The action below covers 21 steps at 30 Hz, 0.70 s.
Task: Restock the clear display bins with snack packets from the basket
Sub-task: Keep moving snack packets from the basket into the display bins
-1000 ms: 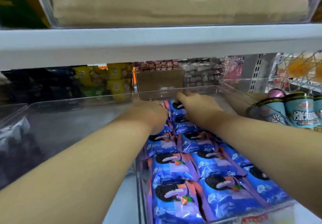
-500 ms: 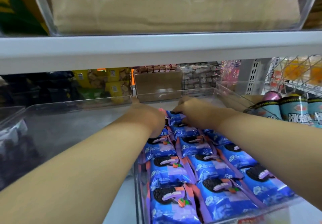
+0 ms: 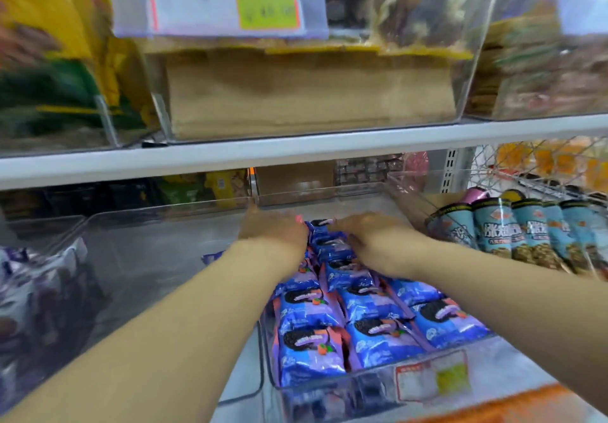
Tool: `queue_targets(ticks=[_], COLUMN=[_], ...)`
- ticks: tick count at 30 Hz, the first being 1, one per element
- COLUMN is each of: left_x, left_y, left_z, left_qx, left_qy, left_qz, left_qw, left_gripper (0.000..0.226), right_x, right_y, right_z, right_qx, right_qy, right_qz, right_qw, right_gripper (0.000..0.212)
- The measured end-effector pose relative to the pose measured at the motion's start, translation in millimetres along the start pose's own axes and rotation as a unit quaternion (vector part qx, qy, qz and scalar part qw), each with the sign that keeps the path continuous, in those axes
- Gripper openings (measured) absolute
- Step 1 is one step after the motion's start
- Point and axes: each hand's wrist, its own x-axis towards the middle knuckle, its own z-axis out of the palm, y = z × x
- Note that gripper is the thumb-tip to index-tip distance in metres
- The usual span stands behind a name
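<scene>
a white shelf board runs across the store rack, carrying an upper bin lined with cardboard, and below it a clear display bin holds blue snack packets in rows behind a price label. the left hand and right hand sit just beside each other on the rearmost packets, though blur hides whether the fingers grip or only press. teal cone packs lie to the right, dark packets to the left.
</scene>
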Motion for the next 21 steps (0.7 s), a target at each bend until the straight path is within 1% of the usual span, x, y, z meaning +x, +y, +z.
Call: queue_targets(ticks=[2,4,6,8,10,12,14,17,21], left_x=[-31.2,-64.8,-101.0,-137.5,-172.0,-199.8,-219.7,-238.0,-255.8], left_y=[9.6,22.5,38.8,56.2,73.7,93.6,116.2,146.9,176.3], left_z=[-8.2,-13.9,-18.4,-23.3,-20.0,-2.8,26.7,82.7,162.0], left_qx=[-0.029,-0.076,-0.112,-0.154,-0.214,-0.271,-0.298,-0.290,-0.254], left_qy=[0.026,0.061,0.105,0.150,0.154,0.123,0.067,-0.046,-0.181], left_qz=[0.008,0.026,0.052,0.077,0.094,0.113,0.123,0.120,0.136], left_qw=[0.999,0.995,0.987,0.974,0.960,0.948,0.944,0.948,0.940], left_gripper=[0.044,0.034,0.033,0.034,0.032,0.030,0.029,0.029,0.030], right_x=[-34.0,-73.5,-118.6,-162.1,-202.2,-238.7,-270.1,-305.8,-331.5], right_y=[-14.6,-29.0,-44.6,-52.9,-54.0,-52.7,-50.7,-51.2,-51.1], right_z=[-6.3,-12.3,-19.9,-23.5,-14.9,11.2,47.5,101.9,152.4], right_qx=[-0.005,-0.001,0.019,0.084,0.146,0.163,0.164,0.153,0.142], right_qy=[-0.004,0.025,0.058,0.061,0.051,0.023,-0.028,-0.134,-0.283], right_qz=[-0.034,-0.063,-0.079,-0.067,-0.045,-0.038,-0.028,-0.005,0.009], right_qw=[0.999,0.998,0.995,0.992,0.987,0.986,0.986,0.979,0.948], right_gripper=[0.041,0.033,0.027,0.029,0.029,0.027,0.024,0.022,0.029])
